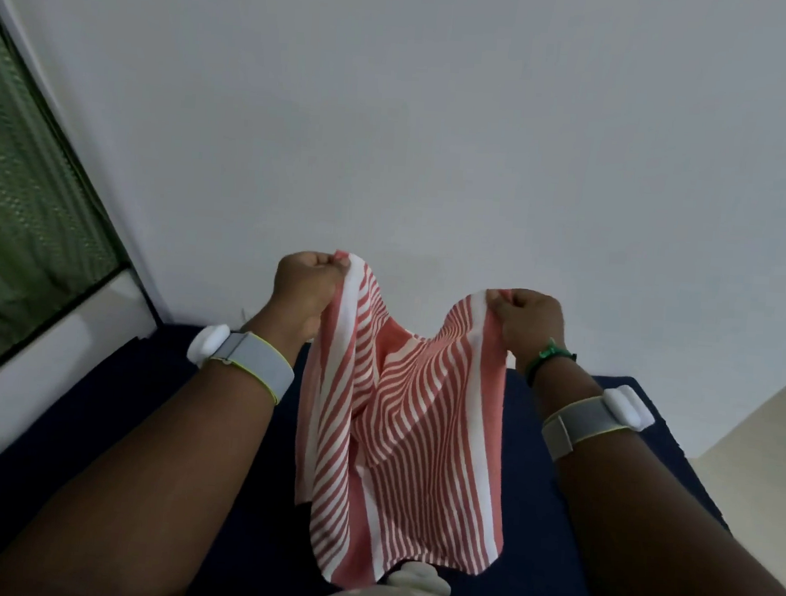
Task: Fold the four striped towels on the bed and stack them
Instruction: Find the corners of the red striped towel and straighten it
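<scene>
A red-and-white striped towel (401, 419) hangs in the air in front of me, above the dark blue bed (178, 422). My left hand (306, 287) pinches its top left corner. My right hand (526, 323) pinches its top right corner. The top edge sags between the two hands, and the cloth drapes down in loose folds toward my body. No other striped towels show in this view.
A plain white wall (441, 115) fills the upper view. A window with green mesh (20, 206) and a white sill runs along the left. Pale floor (751, 462) shows to the right of the bed. Both wrists wear grey bands.
</scene>
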Demonstrator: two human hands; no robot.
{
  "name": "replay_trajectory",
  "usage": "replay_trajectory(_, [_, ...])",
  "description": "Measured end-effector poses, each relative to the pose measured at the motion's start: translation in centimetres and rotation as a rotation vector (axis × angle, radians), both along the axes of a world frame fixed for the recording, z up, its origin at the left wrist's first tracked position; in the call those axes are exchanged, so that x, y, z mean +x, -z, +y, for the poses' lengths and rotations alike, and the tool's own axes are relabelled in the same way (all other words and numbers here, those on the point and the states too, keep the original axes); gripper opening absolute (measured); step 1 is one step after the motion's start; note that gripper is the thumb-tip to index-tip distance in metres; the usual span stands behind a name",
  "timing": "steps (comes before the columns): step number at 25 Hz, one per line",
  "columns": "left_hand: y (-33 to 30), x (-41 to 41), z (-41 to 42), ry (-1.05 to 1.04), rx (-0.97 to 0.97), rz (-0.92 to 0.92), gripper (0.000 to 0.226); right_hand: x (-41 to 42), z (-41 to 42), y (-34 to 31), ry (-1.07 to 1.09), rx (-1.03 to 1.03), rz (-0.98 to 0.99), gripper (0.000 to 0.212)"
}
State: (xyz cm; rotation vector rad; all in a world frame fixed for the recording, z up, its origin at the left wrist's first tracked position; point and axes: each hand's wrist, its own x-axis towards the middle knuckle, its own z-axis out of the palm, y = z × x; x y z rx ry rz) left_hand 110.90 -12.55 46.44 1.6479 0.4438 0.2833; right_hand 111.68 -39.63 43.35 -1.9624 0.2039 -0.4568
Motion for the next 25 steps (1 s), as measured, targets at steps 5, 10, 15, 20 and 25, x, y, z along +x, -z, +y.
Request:
replay_trajectory(5, [2.6, -0.6, -1.5, 0.108, -0.159, 0.046, 0.023, -0.6, 1.9, 2.1, -0.074, 0.038, 0.085, 0.025])
replay_trajectory(10, [4.1, -0.8, -2.4, 0.267, -0.152, 0.128, 0.015, -0.8, 2.5, 3.6, -0.227, 0.172, 0.174, 0.013])
replay_trajectory(15, [4.1, -1.2, -2.6, 0.314, -0.217, 0.161, 0.034, -1.4, 2.9, 2.8, -0.275, 0.329, 0.252, 0.017])
replay_trajectory(20, [3.8, -1.4, -3.0, 0.305, -0.27, 0.129, 0.03, -2.1, 3.8, 2.7, -0.245, 0.387, 0.251, 0.015])
replay_trajectory(25, [3.6, -1.9, -4.1, 0.366, -0.306, 0.122, 0.024, -3.1, 5.8, 2.3, -0.224, 0.436, 0.174, 0.004])
